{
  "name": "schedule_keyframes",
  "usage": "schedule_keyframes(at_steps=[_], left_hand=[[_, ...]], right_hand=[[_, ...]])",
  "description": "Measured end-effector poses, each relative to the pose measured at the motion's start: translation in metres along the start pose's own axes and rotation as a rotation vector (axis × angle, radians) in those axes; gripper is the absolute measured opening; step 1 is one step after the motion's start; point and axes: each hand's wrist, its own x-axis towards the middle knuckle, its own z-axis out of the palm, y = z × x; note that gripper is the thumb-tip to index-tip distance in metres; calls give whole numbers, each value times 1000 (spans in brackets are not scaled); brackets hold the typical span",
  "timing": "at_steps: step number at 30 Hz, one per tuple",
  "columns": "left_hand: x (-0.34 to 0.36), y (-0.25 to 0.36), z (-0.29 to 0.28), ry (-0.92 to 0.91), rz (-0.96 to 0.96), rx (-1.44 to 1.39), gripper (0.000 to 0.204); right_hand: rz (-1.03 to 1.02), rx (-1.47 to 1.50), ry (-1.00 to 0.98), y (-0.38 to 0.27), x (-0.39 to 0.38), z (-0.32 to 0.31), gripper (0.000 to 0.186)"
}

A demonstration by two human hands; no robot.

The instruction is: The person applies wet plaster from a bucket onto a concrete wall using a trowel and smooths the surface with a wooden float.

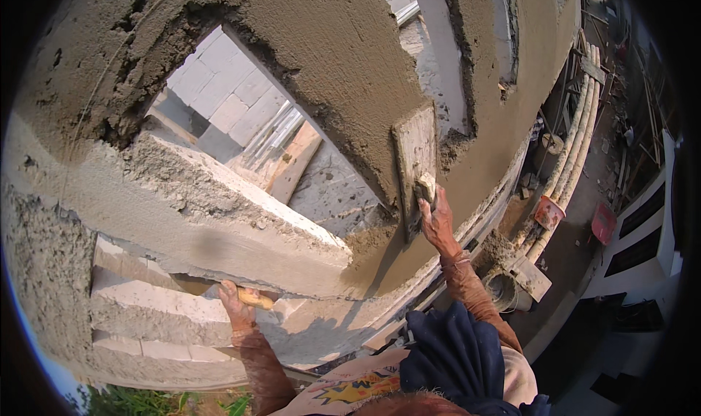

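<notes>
– Right hand point(438, 224): what state?
– Closed around the grip of a wooden float point(418, 149). Board set lengthwise, above and slightly left of the knuckles, by damp grey-brown render point(350, 73). Contact along the far face hidden; cannot tell how much of it touching.
– Left hand point(238, 310)?
– Well apart, lower and to the left of the right one. Fingers wrapped on a wooden handle point(257, 299), butt pointing right. Rest of that tool not readable from here.
– Near the float hand?
– Just left, a slanted opening with a pale sill point(255, 204). Through it, farther up and left: light blocks point(230, 73), metal strips point(277, 135), a plank point(296, 160).
– Other side?
– Right of the hand, past the wall edge: long pale poles point(573, 160), a red container point(549, 213) against them. Lower, beside the right forearm, a round bucket point(502, 290).
– Below?
– Under the right hand, a dark blue cloth point(453, 350). Under the left, green plants point(157, 401).
</notes>
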Motion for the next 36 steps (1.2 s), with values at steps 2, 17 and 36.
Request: schedule_keyframes(at_steps=[2, 17, 36], left_hand=[[-2, 4, -2, 12, 21, 33, 40], [-5, -2, 8, 231, -39, -25, 45], [-11, 15, 19, 23, 11, 11, 56]], right_hand=[[-109, 45, 11, -66, 35, -21, 54], [-766, 96, 232, -284, 152, -72, 50], [-418, 154, 133, -200, 94, -43, 59]])
